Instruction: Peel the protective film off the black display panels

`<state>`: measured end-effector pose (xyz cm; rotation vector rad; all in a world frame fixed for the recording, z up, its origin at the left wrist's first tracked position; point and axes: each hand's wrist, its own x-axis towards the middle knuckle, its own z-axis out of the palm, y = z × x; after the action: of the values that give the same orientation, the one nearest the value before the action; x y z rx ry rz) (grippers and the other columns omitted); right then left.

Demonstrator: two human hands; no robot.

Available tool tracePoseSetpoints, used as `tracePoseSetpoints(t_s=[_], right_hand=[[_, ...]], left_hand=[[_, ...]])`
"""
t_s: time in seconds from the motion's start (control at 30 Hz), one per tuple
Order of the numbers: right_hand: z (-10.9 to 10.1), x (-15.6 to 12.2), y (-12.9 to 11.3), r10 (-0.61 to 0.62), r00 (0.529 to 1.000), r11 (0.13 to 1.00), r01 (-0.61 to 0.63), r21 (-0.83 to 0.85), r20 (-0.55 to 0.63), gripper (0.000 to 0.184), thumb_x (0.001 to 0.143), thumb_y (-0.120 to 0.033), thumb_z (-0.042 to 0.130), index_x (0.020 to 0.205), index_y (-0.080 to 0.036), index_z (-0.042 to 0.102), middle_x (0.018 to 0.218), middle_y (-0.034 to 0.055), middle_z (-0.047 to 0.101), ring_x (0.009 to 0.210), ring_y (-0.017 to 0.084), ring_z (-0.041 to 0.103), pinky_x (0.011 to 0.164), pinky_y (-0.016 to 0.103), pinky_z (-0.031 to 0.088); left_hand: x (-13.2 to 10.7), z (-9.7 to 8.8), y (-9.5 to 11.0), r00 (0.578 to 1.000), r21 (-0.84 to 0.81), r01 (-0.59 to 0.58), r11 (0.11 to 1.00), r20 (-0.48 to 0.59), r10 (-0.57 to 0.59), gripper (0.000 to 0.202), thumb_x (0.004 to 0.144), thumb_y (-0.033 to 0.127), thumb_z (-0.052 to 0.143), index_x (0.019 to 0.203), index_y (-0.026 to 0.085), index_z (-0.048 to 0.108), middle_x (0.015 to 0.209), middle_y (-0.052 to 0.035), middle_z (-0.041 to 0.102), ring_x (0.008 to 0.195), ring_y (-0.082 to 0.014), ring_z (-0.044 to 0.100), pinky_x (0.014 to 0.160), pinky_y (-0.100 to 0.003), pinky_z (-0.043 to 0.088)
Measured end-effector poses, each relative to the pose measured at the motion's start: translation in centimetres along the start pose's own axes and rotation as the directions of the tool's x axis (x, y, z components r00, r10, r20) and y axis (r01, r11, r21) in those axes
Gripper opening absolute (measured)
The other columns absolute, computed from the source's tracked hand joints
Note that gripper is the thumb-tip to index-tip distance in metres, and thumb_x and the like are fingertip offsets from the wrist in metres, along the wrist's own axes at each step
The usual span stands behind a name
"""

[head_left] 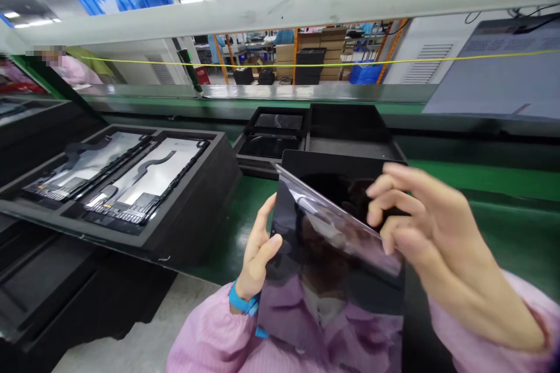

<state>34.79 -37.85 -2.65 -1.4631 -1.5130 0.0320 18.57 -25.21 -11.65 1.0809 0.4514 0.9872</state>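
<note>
while left hand (256,256) fingers clasp the glossy panel (332,291) edge, right hand (420,227) fingers pinching its clear film (345,233)

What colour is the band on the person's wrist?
Bright blue. The wristband sits on the left hand's wrist, seen in the head view.

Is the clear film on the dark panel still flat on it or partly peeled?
Partly peeled. The film lifts off the glossy panel from its upper corner, pinched by the right hand; the left hand grips the panel's edge.
</note>
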Motion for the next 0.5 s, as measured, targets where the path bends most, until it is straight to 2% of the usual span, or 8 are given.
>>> tracePoseSetpoints(t_s=[0.07, 0.1, 0.17, 0.27, 0.33, 0.37, 0.47, 0.5], right_hand=[[-0.8, 1.1, 1.4, 0.101, 0.986, 0.952, -0.134, 0.274, 0.129, 0.052, 0.095, -0.030, 0.039, 0.142, -0.042, 0.022, 0.130, 0.0073, 0.042, 0.097, 0.021, 0.059, 0.044, 0.021, 0.053], [-1.1, 1.4, 2.1, 0.109, 0.974, 0.921, -0.174, 0.349, 0.198, 0.052, 0.096, -0.029, 0.038, 0.143, -0.041, 0.021, 0.139, 0.0071, 0.034, 0.109, 0.024, 0.055, 0.045, 0.021, 0.054], [-1.6, 1.6, 3.0, 0.044, 0.935, 0.901, -0.189, 0.390, 0.353, 0.051, 0.094, -0.021, 0.040, 0.140, -0.038, 0.030, 0.148, 0.0048, 0.023, 0.127, 0.028, 0.042, 0.060, 0.026, 0.060], [-2.3, 1.5, 3.2, -0.103, 0.870, 0.940, -0.073, 0.332, 0.481, 0.047, 0.088, -0.006, 0.039, 0.126, -0.030, 0.053, 0.149, 0.0035, 0.024, 0.135, 0.028, 0.029, 0.089, 0.036, 0.055], [-2.7, 1.6, 2.7, -0.167, 0.825, 0.969, 0.038, 0.242, 0.540, 0.048, 0.085, -0.001, 0.035, 0.116, -0.027, 0.061, 0.149, 0.0017, 0.025, 0.137, 0.026, 0.026, 0.099, 0.038, 0.047], [-2.8, 1.7, 2.4, -0.192, 0.785, 0.978, 0.101, 0.183, 0.589, 0.049, 0.083, -0.001, 0.035, 0.114, -0.027, 0.063, 0.150, -0.0003, 0.022, 0.138, 0.026, 0.023, 0.101, 0.038, 0.045], [-3.2, 2.3, 1.8, -0.184, 0.616, 0.964, 0.267, 0.016, 0.766, 0.046, 0.083, -0.008, 0.043, 0.118, -0.030, 0.061, 0.153, -0.0056, 0.007, 0.139, 0.026, 0.015, 0.107, 0.040, 0.036], [-3.2, 2.4, 1.7, -0.171, 0.584, 0.951, 0.307, -0.021, 0.794, 0.039, 0.086, -0.012, 0.047, 0.116, -0.030, 0.062, 0.153, -0.0064, 0.004, 0.139, 0.027, 0.014, 0.109, 0.040, 0.033]], left_hand=[[0.4, -0.1, 0.1, 0.995, -0.051, 0.043, 0.998, 0.094, -0.038, 0.050, 0.079, 0.029, 0.063, 0.128, 0.027, 0.055, 0.136, -0.0008, 0.053, 0.134, -0.0306, 0.036, 0.112, -0.041, 0.031], [0.6, -0.2, 0.1, 0.988, -0.090, 0.069, 0.994, 0.147, -0.056, 0.050, 0.081, 0.027, 0.061, 0.130, 0.027, 0.053, 0.136, -0.0016, 0.054, 0.131, -0.0297, 0.041, 0.111, -0.040, 0.034], [1.1, -0.5, 0.1, 0.972, -0.157, 0.117, 0.981, 0.219, -0.081, 0.049, 0.084, 0.023, 0.057, 0.133, 0.027, 0.049, 0.136, -0.0033, 0.054, 0.126, -0.0272, 0.048, 0.107, -0.038, 0.038], [1.7, -1.0, 0.2, 0.971, -0.191, 0.124, 0.974, 0.227, -0.079, 0.048, 0.086, 0.017, 0.051, 0.134, 0.022, 0.048, 0.135, -0.0060, 0.055, 0.123, -0.0251, 0.051, 0.103, -0.033, 0.041], [2.1, -1.2, 0.4, 0.969, -0.177, 0.118, 0.977, 0.237, -0.075, 0.048, 0.086, 0.016, 0.050, 0.134, 0.019, 0.047, 0.134, -0.0062, 0.055, 0.125, -0.0237, 0.049, 0.104, -0.031, 0.039], [2.3, -1.3, 0.6, 0.967, -0.168, 0.119, 0.979, 0.243, -0.076, 0.048, 0.086, 0.016, 0.049, 0.133, 0.019, 0.048, 0.134, -0.0057, 0.056, 0.125, -0.0230, 0.049, 0.104, -0.030, 0.038], [2.7, -1.2, 1.0, 0.965, -0.152, 0.136, 0.979, 0.246, -0.095, 0.047, 0.085, 0.016, 0.052, 0.132, 0.019, 0.049, 0.132, -0.0040, 0.058, 0.126, -0.0227, 0.048, 0.102, -0.028, 0.039], [2.8, -1.1, 1.1, 0.964, -0.160, 0.143, 0.977, 0.247, -0.101, 0.047, 0.084, 0.016, 0.053, 0.132, 0.019, 0.049, 0.131, -0.0042, 0.058, 0.126, -0.0236, 0.049, 0.101, -0.029, 0.041]])
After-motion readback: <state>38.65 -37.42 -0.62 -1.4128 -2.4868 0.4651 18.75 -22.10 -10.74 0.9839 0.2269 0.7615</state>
